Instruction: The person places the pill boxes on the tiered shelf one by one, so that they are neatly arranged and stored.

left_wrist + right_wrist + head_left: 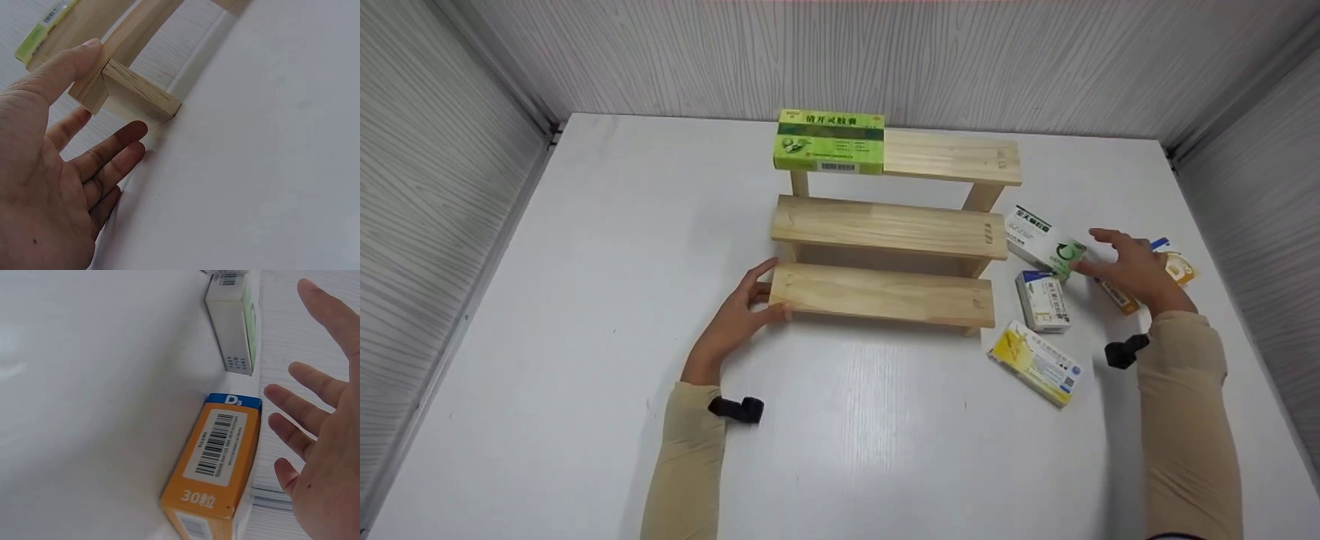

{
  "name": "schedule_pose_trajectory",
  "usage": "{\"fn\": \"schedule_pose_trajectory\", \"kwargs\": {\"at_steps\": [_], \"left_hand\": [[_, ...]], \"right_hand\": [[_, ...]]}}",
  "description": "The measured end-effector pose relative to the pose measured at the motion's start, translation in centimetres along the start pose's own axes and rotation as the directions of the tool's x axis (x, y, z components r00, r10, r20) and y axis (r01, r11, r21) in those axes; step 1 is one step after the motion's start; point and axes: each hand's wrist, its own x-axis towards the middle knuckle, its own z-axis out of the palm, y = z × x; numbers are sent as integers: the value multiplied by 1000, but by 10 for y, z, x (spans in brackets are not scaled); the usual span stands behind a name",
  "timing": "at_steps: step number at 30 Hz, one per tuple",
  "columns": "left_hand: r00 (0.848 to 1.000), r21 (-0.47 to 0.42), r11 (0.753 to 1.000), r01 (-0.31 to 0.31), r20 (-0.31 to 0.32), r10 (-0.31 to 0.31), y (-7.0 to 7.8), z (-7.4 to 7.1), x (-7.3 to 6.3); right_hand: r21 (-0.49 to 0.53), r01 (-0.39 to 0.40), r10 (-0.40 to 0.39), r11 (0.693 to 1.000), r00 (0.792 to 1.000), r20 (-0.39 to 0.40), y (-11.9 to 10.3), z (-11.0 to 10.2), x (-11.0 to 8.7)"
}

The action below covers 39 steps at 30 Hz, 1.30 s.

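Note:
A three-step wooden display rack (885, 295) stands on the white table. At the left end of its lowest step, my left hand (739, 319) grips the board between thumb and index finger; the other fingers hang apart from the wood in the left wrist view. My right hand (1136, 270) hovers with fingers spread above an orange medicine box (211, 450) marked D3. Close to its thumb lies a white and green medicine box (1039, 236). Nothing is held in the right hand.
A green medicine box (829, 142) rests on the top step's left end. Right of the rack lie a white and blue box (1043, 301) and a yellow and white box (1035, 361). Another orange and white box (1177, 266) is partly behind the right hand. Grey walls (847, 60) enclose the table.

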Motion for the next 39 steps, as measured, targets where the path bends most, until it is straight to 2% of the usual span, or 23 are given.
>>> {"fn": "schedule_pose_trajectory", "kwargs": {"at_steps": [8,15,21,28,34,39], "left_hand": [[1000,13,1000,7,-4,-7,1,0,-2],[1000,13,1000,7,-25,-6,-27,-1,14],[999,29,1000,-12,-30,13,-32,-1,15],[999,37,999,-16,-33,17,-32,0,15],[999,15,1000,-17,-29,18,-32,1,16],[999,23,999,-28,-31,28,-33,0,16]], "right_hand": [[-112,-4,6,994,1000,21,1,6,4],[-171,10,-5,985,999,31,-2,9,5],[-191,15,-11,981,1000,22,0,12,5],[-151,11,-11,989,1000,-1,0,14,4],[-32,17,-19,999,999,-48,2,11,2],[74,40,-33,996,994,-102,2,7,-2]]}}
